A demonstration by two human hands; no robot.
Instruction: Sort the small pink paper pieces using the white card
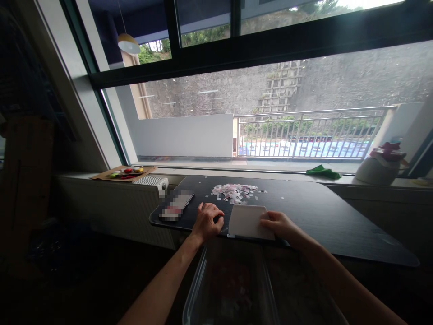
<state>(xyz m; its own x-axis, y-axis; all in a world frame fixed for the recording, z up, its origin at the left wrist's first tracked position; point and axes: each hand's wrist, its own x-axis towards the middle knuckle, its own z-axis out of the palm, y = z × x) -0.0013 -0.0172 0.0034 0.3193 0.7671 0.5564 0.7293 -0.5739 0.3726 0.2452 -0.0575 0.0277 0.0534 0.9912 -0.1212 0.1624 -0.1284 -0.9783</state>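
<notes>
My right hand point(278, 225) grips the right edge of a flat white card point(248, 221), thumb on top. The card lies at the table's near edge, tilted slightly or flat; I cannot tell which. My left hand point(207, 221) rests just left of the card, fingers curled and thumb bent toward the forefinger; anything between them is too small to make out. Beyond both hands, a loose pile of small pale paper pieces point(234, 192) lies on the dark table point(311, 212). Below the table edge, a clear plastic bin point(194, 289) stands between my forearms, with dim reddish and pale bits inside.
A phone-like flat object point(176, 206), partly blurred, lies at the table's left. On the windowsill are a board with coloured items point(126, 172), a green cloth point(323, 172) and a rounded white pot point(377, 168). A white radiator point(111, 203) runs below the sill.
</notes>
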